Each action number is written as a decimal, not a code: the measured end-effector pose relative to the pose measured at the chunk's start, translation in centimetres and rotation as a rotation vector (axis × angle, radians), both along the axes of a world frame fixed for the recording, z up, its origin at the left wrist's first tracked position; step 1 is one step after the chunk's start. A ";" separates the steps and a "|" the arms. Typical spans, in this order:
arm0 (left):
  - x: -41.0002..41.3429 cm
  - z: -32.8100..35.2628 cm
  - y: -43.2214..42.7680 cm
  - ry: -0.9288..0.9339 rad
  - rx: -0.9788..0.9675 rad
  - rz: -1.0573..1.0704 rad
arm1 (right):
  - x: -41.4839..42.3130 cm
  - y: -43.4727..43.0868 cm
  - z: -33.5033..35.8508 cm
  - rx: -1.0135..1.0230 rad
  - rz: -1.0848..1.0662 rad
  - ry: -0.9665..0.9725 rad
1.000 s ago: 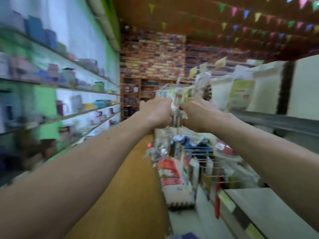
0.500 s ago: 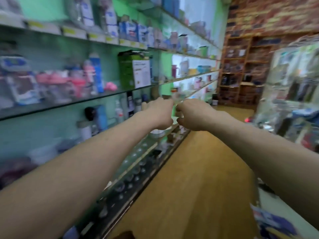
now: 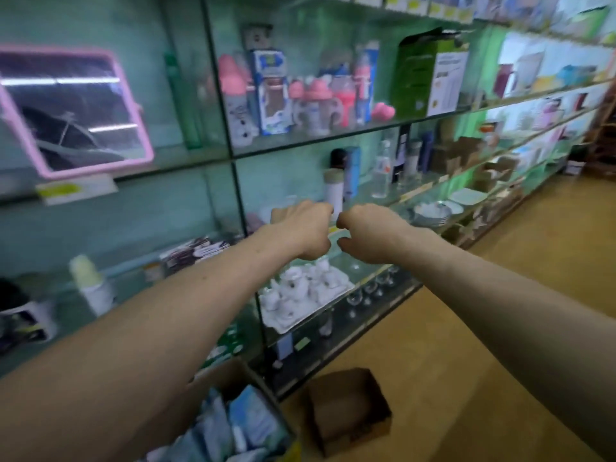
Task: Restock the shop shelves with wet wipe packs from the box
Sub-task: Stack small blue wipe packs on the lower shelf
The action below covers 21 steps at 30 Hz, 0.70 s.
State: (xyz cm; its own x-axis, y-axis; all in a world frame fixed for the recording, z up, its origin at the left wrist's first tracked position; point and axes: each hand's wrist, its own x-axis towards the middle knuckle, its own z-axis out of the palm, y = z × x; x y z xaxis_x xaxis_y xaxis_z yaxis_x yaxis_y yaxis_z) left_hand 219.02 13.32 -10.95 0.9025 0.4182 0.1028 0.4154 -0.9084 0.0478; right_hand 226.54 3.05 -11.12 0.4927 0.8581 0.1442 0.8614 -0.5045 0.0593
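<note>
Two bare hands reach toward glass shop shelves, above a box of wet wipe packs.

I see the wet wipe packs [image 3: 248,425] at the bottom edge of my view: soft pale blue and white packets, blurred, standing packed together on end inside an open cardboard box [image 3: 230,370] on the floor [image 3: 483,295], against the foot of the glass shelves [image 3: 333,133]. Just to its right sits a smaller open cardboard box [image 3: 346,411], its brown inside showing. The left hand [image 3: 301,228] and the right hand [image 3: 368,233] are stretched out side by side, nearly touching, well above the packs; the fingers [image 3: 316,210] of both are curled into fists with nothing showing in them. Below the hands, a white tea set [image 3: 300,288] rests on a white tray [image 3: 293,320]; pink baby bottles [image 3: 316,101] stand on a higher shelf.
</note>
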 end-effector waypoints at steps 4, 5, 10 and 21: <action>-6.0 -3.4 4.4 0.073 -0.047 0.056 | -5.6 5.0 -3.2 -0.034 0.057 0.059; -7.3 -4.3 5.3 0.087 -0.068 0.065 | -6.9 6.0 -4.0 -0.046 0.067 0.084; -13.3 -8.6 9.5 0.141 -0.140 0.115 | -12.1 10.5 -7.9 -0.124 0.137 0.192; -23.2 -21.6 14.0 0.194 -0.464 0.395 | -19.1 16.5 -20.3 -0.416 0.324 0.409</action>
